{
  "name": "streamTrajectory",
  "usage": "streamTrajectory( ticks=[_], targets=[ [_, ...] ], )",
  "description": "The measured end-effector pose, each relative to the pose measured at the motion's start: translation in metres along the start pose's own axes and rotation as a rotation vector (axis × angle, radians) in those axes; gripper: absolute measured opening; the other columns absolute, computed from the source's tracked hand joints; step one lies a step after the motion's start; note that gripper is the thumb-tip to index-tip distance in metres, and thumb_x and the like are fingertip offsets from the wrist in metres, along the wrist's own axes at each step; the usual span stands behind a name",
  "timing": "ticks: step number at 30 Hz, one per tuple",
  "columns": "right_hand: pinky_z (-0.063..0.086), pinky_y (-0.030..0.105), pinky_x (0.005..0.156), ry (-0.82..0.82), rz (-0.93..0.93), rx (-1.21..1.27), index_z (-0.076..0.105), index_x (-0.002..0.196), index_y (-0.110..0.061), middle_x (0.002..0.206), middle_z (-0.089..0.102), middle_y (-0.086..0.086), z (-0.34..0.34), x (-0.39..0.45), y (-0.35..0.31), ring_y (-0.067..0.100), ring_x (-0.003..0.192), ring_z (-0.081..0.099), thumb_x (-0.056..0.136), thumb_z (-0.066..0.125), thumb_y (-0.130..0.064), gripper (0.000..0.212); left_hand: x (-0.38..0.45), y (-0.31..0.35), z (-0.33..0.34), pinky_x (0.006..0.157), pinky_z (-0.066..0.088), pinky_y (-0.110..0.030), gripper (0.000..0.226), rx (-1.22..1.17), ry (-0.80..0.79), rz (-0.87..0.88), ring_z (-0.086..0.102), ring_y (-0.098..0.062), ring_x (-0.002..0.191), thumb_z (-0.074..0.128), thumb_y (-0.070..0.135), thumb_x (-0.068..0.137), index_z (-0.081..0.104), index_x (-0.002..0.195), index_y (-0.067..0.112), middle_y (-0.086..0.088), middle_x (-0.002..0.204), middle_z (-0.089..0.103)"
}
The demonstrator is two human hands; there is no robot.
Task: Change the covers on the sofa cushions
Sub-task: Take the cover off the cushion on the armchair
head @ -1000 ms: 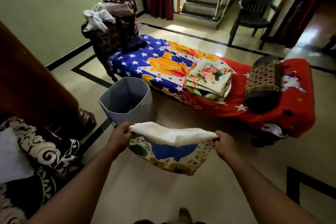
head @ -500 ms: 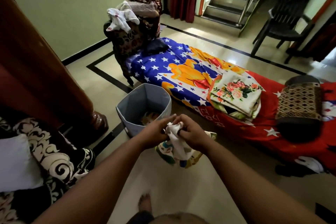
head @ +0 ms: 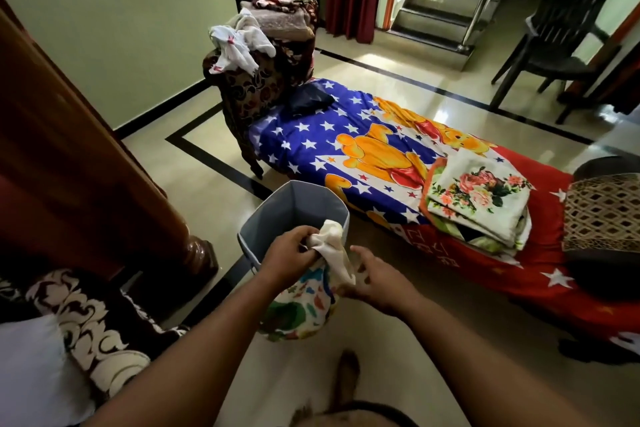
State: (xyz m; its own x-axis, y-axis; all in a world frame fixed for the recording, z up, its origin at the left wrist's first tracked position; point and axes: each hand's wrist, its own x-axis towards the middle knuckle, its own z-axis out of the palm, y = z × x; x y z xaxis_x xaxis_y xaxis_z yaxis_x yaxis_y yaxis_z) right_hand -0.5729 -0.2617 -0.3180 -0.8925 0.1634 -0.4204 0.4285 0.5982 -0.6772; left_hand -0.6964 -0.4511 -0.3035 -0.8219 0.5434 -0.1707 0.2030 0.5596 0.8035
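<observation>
Left hand [head: 289,255] has the bunched-up cover [head: 304,295] gripped tight right at the bin's [head: 277,218] 6 o'clock rim, while the right hand [head: 372,279], which was clutching it too half a second ago, has let go, fingers loose, just brushing the cloth.

Both bare forearms reach in from the near edge, converging toward centre. Left hand [head: 289,255] back up, fingers curled down and gripping a bunched cushion cover [head: 313,291] at its top, knuckles facing far. Right hand [head: 372,279] just right of it, fingers loosely spread and relaxed, fingertips at the cover's right edge, thumb side up; whether they actually touch is unclear. Wrists roughly level, the left slightly farther. A bare foot [head: 346,380] shows near the bottom, between the arms.
</observation>
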Motion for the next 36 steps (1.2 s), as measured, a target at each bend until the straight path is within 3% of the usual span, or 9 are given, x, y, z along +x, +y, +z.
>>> streamTrajectory(
  ticks=[3,5,8,17,23,30,32,34,36],
  targets=[
    [0.056,0.035,0.084,-0.023,0.034,-0.207,0.024,0.148,-0.045,0.132,0.060,-0.008,0.003,0.040,0.000,0.017,0.113,0.061,0.076,0.073,-0.064,0.089,0.031,0.003,-0.014,0.080,0.060,-0.026,0.028,-0.057,0.094,-0.007,0.066,-0.007,0.093,0.069,0.018,0.092,0.065,0.120,0.022,0.008,0.103,0.068],
    [0.058,0.042,0.081,0.030,0.061,-0.210,0.033,0.142,-0.046,0.127,0.065,-0.003,0.002,0.071,0.001,0.021,0.107,0.065,0.083,0.065,-0.063,0.068,0.053,0.003,-0.022,0.073,0.058,-0.020,0.029,-0.092,0.136,-0.033,0.066,-0.008,0.092,0.069,0.015,0.092,0.066,0.120,0.021,0.006,0.103,0.069],
    [0.058,0.045,0.081,0.094,0.044,-0.151,0.055,0.123,-0.040,0.117,0.069,0.002,-0.010,0.112,-0.004,0.025,0.099,0.065,0.095,0.053,-0.043,0.029,0.084,-0.006,-0.036,0.073,0.061,-0.031,0.031,-0.016,0.151,-0.094,0.069,-0.011,0.089,0.074,0.023,0.087,0.067,0.116,0.030,0.009,0.101,0.071],
    [0.059,0.045,0.082,0.102,0.056,0.022,0.060,0.120,-0.036,0.115,0.068,0.002,-0.029,0.190,-0.015,0.024,0.098,0.064,0.101,0.050,-0.031,0.022,0.148,-0.039,-0.060,0.076,0.049,-0.030,0.039,0.194,0.120,-0.134,0.065,-0.022,0.096,0.068,0.014,0.089,0.061,0.126,0.025,0.000,0.108,0.071],
    [0.058,0.041,0.087,0.196,0.192,0.220,0.063,0.123,-0.027,0.119,0.067,0.003,-0.017,0.221,-0.023,0.022,0.104,0.063,0.101,0.053,-0.024,0.024,0.198,-0.055,-0.066,0.082,0.052,-0.033,0.039,0.244,0.021,-0.067,0.063,-0.023,0.109,0.065,0.014,0.094,0.057,0.130,0.027,-0.002,0.123,0.068],
    [0.061,0.052,0.079,0.337,0.413,0.473,0.063,0.103,-0.035,0.098,0.069,0.000,0.017,0.264,-0.032,0.023,0.090,0.068,0.097,0.053,-0.029,0.013,0.262,-0.096,-0.083,0.081,0.053,-0.033,0.044,0.271,-0.124,0.063,0.065,-0.019,0.104,0.068,0.020,0.086,0.057,0.127,0.034,0.004,0.118,0.069],
    [0.061,0.044,0.074,0.350,0.492,0.611,0.063,0.114,-0.026,0.099,0.068,0.003,0.025,0.268,-0.049,0.022,0.087,0.066,0.102,0.052,-0.019,0.018,0.278,-0.116,-0.086,0.090,0.054,-0.039,0.053,0.277,-0.257,-0.013,0.062,-0.022,0.115,0.064,0.026,0.085,0.049,0.136,0.034,0.002,0.128,0.065],
    [0.056,0.037,0.069,0.328,0.555,0.717,0.058,0.128,-0.019,0.103,0.066,0.004,0.037,0.272,-0.060,0.021,0.088,0.063,0.103,0.049,-0.013,0.027,0.292,-0.142,-0.086,0.101,0.051,-0.043,0.078,0.220,-0.415,-0.104,0.056,-0.023,0.126,0.072,0.036,0.084,0.032,0.151,0.030,0.001,0.142,0.056],
    [0.056,0.040,0.084,0.342,0.575,0.746,0.053,0.138,-0.017,0.120,0.064,0.006,0.050,0.273,-0.066,0.021,0.104,0.062,0.103,0.052,-0.013,0.035,0.300,-0.160,-0.086,0.107,0.046,-0.040,0.104,0.188,-0.507,-0.179,0.051,-0.023,0.134,0.075,0.051,0.081,0.014,0.160,0.022,-0.003,0.152,0.047]
  ],
)
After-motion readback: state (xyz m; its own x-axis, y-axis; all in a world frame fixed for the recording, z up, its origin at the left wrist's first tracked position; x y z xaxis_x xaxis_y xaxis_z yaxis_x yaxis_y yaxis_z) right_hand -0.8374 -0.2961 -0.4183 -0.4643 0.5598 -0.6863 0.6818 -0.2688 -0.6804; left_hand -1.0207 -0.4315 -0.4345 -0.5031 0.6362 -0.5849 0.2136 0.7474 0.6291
